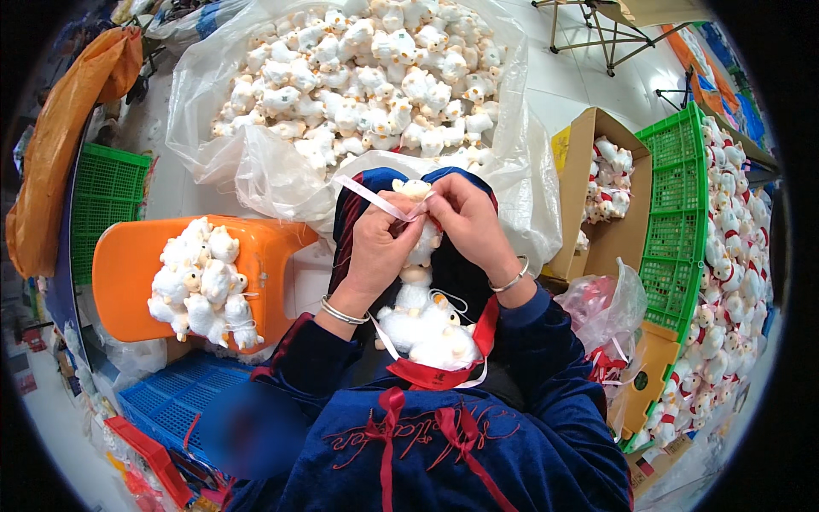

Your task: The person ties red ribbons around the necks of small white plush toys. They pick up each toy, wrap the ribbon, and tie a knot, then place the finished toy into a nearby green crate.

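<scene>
Banded toys: in the green crate (pixel 671 226) at three o'clock from the worker, a heap of white plush toys with red bands (pixel 725 286) looked done; the toys in the cardboard box (pixel 607 175), nearer in at two o'clock, also showed red.
Plain toys: the great pile at twelve o'clock (pixel 367 81), in its clear plastic bag (pixel 192 119), showed no bands I could make out, so most of the work seemed left.
Stool: at nine o'clock, a small white cluster (pixel 200 286) sat on the orange stool (pixel 124 282), apparently unbanded too.
Toy in hand: one plush toy (pixel 424 247) looked partway, a pale ribbon (pixel 368 196) at its neck; whether any knot had been made I could not tell, as fingers covered it.
Toy's place: it stood between the two hands, its head at one o'clock from the left hand (pixel 381 235) and eleven from the right hand (pixel 465 226).
Left hand: thumb and fingers were pinched on the ribbon, whose free end stuck out toward ten o'clock.
Right hand: thumb and forefinger were closed on the ribbon by the toy's neck.
Lap: at six o'clock below the hands lay more white toys (pixel 439 341), a red ribbon (pixel 431 374) curving round their near side.
</scene>
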